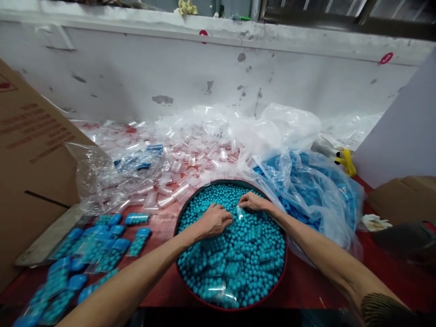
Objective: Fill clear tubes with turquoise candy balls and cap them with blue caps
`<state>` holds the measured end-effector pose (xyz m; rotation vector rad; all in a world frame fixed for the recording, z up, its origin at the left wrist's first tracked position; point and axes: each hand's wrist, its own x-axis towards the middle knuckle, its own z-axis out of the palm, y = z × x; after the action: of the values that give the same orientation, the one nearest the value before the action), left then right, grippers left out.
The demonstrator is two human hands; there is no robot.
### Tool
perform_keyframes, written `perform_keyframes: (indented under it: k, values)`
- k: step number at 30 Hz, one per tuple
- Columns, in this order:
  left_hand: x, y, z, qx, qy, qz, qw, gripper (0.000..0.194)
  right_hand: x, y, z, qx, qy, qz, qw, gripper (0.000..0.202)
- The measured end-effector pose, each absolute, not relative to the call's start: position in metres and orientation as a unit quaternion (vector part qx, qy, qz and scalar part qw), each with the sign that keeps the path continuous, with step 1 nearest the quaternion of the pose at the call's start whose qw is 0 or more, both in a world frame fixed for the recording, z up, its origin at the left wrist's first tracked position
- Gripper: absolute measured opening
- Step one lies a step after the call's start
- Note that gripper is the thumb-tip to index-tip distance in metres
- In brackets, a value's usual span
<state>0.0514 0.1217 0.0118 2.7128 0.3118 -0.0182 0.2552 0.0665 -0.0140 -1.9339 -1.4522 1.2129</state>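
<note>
A round tub [285,268] with a red rim is full of turquoise beads [252,259]. My left hand [215,220] rests over the beads left of the middle, its fingers curled down; whatever they hold is hidden. To the right, my right hand [252,201] pinches the end of a small clear plastic container [241,212] partly sunk among the beads. More clear containers filled with beads lie in the near part of the tub, one showing a bright reflection [220,290].
Bead-filled containers with blue caps [112,252] lie on the red table [158,240] at left, beside a cardboard box [37,150]. Many clear containers [190,159] spread behind the tub. A plastic bag of blue caps [306,186] sits at right. A wall [136,77] closes the back.
</note>
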Motion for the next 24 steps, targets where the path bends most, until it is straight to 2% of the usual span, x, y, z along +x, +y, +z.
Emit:
perform_keyframes:
  k: [5,11,14,19,24]
  values:
    - [0.051,0.121,0.013,0.973,0.111,-0.006,0.204,0.03,0.255,0.072,-0.008,-0.674,-0.5,0.526,0.139,0.008]
    - [0.053,0.119,0.018,0.973,0.118,-0.021,0.196,0.028,0.255,0.082,-0.004,-0.646,-0.466,0.598,0.091,0.006]
    - [0.052,0.119,0.019,0.97,0.135,-0.019,0.203,0.021,0.255,0.082,-0.001,-0.633,-0.473,0.608,0.079,0.007]
    - [0.051,0.119,0.016,0.969,0.145,-0.01,0.199,0.022,0.248,0.071,0.003,-0.648,-0.519,0.554,0.061,0.011]
    - [0.051,0.12,0.02,0.973,0.128,-0.008,0.19,0.027,0.236,0.058,0.005,-0.673,-0.607,0.417,0.069,0.008]
